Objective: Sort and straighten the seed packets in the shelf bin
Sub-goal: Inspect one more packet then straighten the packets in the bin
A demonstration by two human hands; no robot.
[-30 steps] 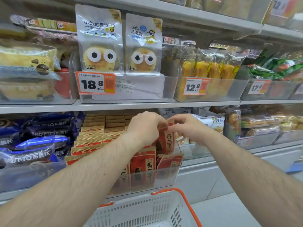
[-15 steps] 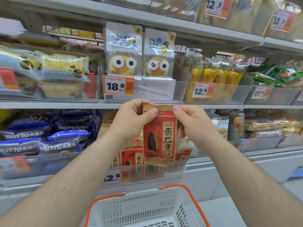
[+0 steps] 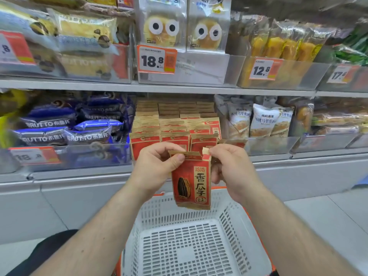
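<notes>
Head view: both hands (image 3: 155, 168) pinch seed packet (image 3: 192, 182), hiding bin front.

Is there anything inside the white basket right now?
No. The white basket shows only its bare slotted floor; the seed packet hangs above it, pinched by both hands.

A seed packet (image 3: 192, 182) hangs between both hands above the basket (image 3: 191, 242), before the shelf bin (image 3: 175, 124) of stacked packets.
</notes>
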